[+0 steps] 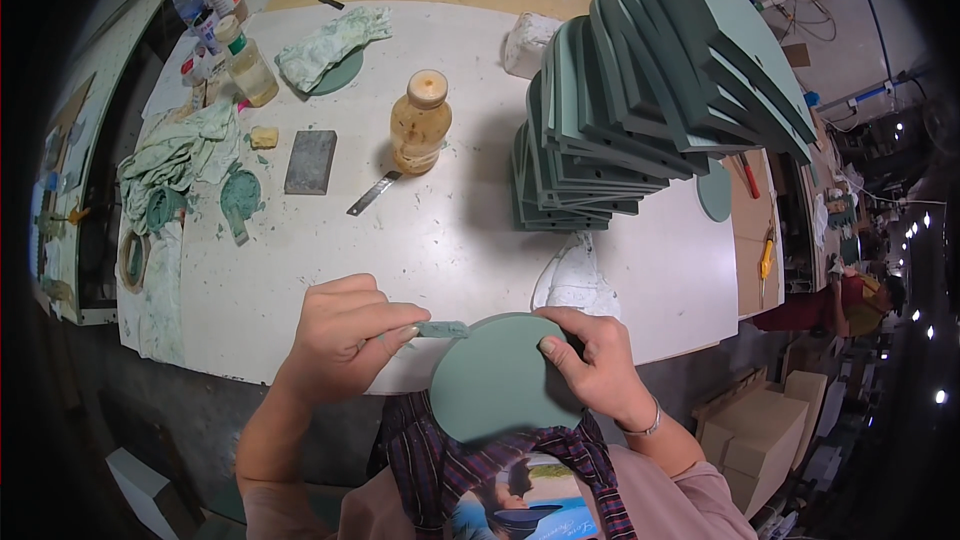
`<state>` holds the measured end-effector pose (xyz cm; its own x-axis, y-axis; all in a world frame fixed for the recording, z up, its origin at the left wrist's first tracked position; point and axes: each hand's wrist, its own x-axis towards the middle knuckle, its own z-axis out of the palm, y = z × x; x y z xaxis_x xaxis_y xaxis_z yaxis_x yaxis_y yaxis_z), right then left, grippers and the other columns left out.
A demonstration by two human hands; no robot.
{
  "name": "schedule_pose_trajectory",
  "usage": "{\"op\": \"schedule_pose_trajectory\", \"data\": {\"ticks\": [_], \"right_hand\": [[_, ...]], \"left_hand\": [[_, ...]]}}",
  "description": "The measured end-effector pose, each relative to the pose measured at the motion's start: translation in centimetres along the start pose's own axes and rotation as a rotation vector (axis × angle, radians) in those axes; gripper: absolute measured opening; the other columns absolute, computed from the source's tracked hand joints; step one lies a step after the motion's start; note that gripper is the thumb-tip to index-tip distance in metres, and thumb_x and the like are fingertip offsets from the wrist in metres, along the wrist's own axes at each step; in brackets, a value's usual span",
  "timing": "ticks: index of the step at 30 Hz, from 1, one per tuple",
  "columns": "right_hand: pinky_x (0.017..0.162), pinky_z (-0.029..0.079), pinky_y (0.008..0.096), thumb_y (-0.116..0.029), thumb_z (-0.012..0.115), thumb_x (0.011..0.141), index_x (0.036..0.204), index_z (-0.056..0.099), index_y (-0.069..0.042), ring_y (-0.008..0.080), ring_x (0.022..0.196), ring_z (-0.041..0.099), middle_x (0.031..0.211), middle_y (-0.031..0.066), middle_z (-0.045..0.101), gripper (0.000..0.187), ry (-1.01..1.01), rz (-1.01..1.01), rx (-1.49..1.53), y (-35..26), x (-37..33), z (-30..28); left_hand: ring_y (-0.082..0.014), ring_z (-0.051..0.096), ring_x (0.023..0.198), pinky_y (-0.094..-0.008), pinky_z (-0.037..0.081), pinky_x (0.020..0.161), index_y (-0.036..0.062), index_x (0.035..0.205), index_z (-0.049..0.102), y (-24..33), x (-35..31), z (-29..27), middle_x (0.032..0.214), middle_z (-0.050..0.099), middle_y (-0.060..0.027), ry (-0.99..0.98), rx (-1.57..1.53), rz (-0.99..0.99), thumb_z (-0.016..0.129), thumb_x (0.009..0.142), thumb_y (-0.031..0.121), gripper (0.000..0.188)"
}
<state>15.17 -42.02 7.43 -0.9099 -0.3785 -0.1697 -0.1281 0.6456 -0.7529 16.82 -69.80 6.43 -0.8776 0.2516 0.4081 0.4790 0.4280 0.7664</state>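
Observation:
My left hand (345, 332) pinches a small flat strip smeared with green (443, 330) between thumb and fingers. The strip's far end meets the upper left edge of a rounded green board (505, 380). My right hand (598, 362) grips that board at its upper right, thumb on the face and fingers behind the edge. The board is held at the table's near edge, in front of my body. A crumpled white cloth (580, 285) lies just beyond it.
A tall leaning stack of green boards (600, 120) stands at the right. Beyond my left hand are a capped jar (422, 130), a metal blade (374, 192), a grey block (311, 162) and green putty (241, 198). Bottles (247, 65) and stained cloths (180, 160) line the left.

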Motion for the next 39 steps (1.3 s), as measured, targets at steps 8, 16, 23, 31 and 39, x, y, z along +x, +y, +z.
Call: {"op": "schedule_pose_trajectory", "data": {"ticks": [8,16,23,31,39], "right_hand": [[0.063,0.05,0.0393,-0.02,0.062,0.08,0.102,0.068,-0.006,0.0352,0.068,0.064,0.075,0.0181,0.065,0.026,0.0,-0.015,-0.016,-0.1,0.1,0.1],[0.062,0.05,0.0395,-0.02,0.063,0.08,0.101,0.068,-0.005,0.0357,0.067,0.064,0.074,0.0184,0.065,0.026,-0.005,0.002,-0.003,0.1,0.0,0.1],[0.063,0.05,0.0396,-0.019,0.063,0.08,0.101,0.068,-0.006,0.0359,0.068,0.064,0.074,0.0185,0.065,0.025,0.008,0.014,0.009,0.2,-0.1,0.2],[0.067,0.05,0.0355,-0.016,0.062,0.083,0.102,0.066,-0.001,0.0308,0.071,0.065,0.078,0.0185,0.066,0.024,-0.031,0.052,0.007,0.1,-0.2,0.1],[0.062,0.05,0.0404,-0.02,0.063,0.081,0.101,0.068,-0.006,0.0361,0.069,0.064,0.074,0.0181,0.065,0.025,-0.002,0.014,0.007,0.3,-0.2,0.5]], "left_hand": [[-0.0201,0.049,0.051,-0.0305,0.038,0.047,0.0015,0.082,0.07,0.0,0.0,0.3,0.06,0.06,-0.0065,-0.017,0.006,-0.022,0.068,0.068,-0.003,0.014],[-0.0204,0.049,0.051,-0.0307,0.038,0.048,0.0014,0.081,0.069,0.1,0.2,0.6,0.061,0.06,-0.0067,0.015,-0.001,-0.01,0.068,0.07,-0.002,0.012],[-0.0211,0.048,0.05,-0.0312,0.038,0.048,0.0008,0.08,0.068,-0.1,0.5,1.1,0.062,0.061,-0.0079,0.03,-0.008,-0.022,0.067,0.071,-0.003,0.01],[-0.0214,0.047,0.05,-0.0311,0.038,0.048,0.0007,0.08,0.068,0.0,0.4,1.5,0.062,0.06,-0.008,0.061,0.013,-0.007,0.068,0.07,-0.003,0.011],[-0.0212,0.047,0.05,-0.0311,0.037,0.048,0.0019,0.079,0.068,-0.1,0.1,1.9,0.059,0.057,-0.0071,0.066,0.039,0.009,0.068,0.068,-0.003,0.012]]}}
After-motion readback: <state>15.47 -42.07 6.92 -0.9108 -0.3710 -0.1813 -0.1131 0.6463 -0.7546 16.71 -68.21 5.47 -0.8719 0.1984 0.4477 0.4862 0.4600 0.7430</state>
